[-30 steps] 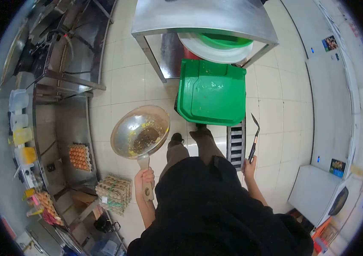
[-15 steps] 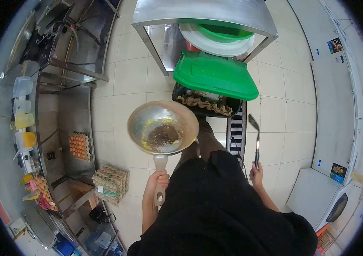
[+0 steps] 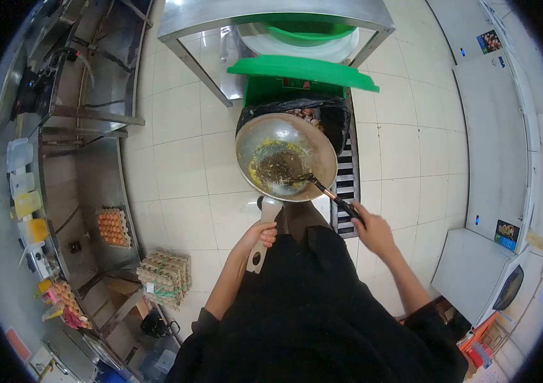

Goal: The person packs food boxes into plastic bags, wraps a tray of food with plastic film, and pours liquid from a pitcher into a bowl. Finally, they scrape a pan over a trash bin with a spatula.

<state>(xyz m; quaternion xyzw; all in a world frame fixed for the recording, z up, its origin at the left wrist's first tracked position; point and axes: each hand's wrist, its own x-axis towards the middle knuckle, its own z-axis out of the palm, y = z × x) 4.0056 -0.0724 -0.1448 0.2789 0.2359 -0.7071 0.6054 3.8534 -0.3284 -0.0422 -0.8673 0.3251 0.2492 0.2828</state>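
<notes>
My left hand (image 3: 258,238) is wrapped round the pale handle of a wide frying pan (image 3: 319,137). Yellow and dark food scraps (image 3: 278,159) stick to the pan's inside. In my right hand (image 3: 373,228) is the black handle of a spatula (image 3: 334,196), whose dark head rests among the scraps in the pan. Just beyond, and partly covered by the pan, stands a trash bin (image 3: 342,118) lined with a black bag, with refuse inside. Its green lid (image 3: 303,71) is raised.
A steel table (image 3: 271,18) stands ahead, with green and white basins (image 3: 310,41) below. Egg trays (image 3: 164,277) are stacked on the floor at left, beside steel shelving (image 3: 102,172). A floor drain grate (image 3: 346,185) runs by the bin. A white appliance (image 3: 476,274) stands at right.
The pan has moved right and forward, over the bin's near edge. My right hand has brought the spatula left into the pan. The bin's lid has risen steeper.
</notes>
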